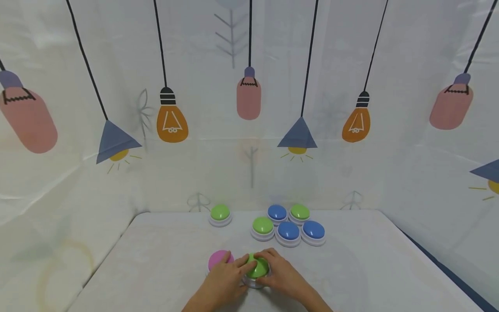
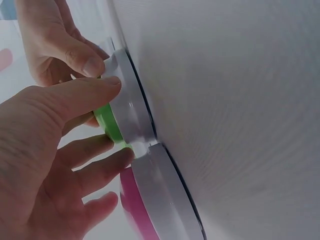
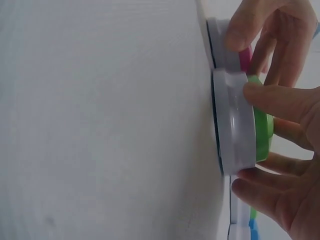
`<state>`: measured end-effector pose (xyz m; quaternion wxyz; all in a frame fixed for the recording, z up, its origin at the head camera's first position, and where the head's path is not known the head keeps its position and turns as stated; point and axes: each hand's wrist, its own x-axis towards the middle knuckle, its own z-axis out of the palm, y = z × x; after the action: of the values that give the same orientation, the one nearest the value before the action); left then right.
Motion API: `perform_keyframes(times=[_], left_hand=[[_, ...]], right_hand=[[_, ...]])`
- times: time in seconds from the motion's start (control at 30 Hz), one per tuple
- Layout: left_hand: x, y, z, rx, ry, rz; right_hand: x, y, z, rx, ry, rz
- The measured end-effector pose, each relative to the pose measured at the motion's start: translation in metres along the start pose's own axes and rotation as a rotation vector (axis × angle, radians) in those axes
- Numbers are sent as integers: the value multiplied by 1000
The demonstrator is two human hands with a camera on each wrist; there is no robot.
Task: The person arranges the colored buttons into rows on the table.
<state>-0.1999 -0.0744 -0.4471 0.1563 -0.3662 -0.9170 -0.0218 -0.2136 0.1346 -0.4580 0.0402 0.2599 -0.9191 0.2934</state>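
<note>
A green push button with a white round base sits near the front of the white table. My right hand grips it from the right, thumb and fingers spread around the base and the green dome. From the left, my left hand holds the same button; its thumb lies on the white base in the left wrist view, with fingers at the dome. Just left stands a pink button, its base close against the green one's. Some left fingers lie over the pink button's edge.
Farther back, green and blue buttons cluster together, among them a blue button and a green button. Another green button stands apart to their left. A white curtain printed with lamps hangs behind the table.
</note>
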Motion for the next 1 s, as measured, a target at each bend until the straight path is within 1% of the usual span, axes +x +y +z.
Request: perform_keyframes(times=[0.13, 0.4, 0.57, 0.77, 1.0], left_hand=[[-2, 0, -2, -11, -4, -9], [-5, 2, 4, 20, 48, 22], [-5, 4, 6, 35, 67, 34], [-5, 6, 8, 8, 34, 16], [-2, 3, 1, -32, -18, -7]], right_hand=[[0, -1, -1, 10, -12, -4], [-2, 3, 1, 38, 5, -45], [-3, 4, -2, 50, 6, -70], [-3, 5, -3, 63, -17, -53], [-1, 3, -7, 58, -34, -39]])
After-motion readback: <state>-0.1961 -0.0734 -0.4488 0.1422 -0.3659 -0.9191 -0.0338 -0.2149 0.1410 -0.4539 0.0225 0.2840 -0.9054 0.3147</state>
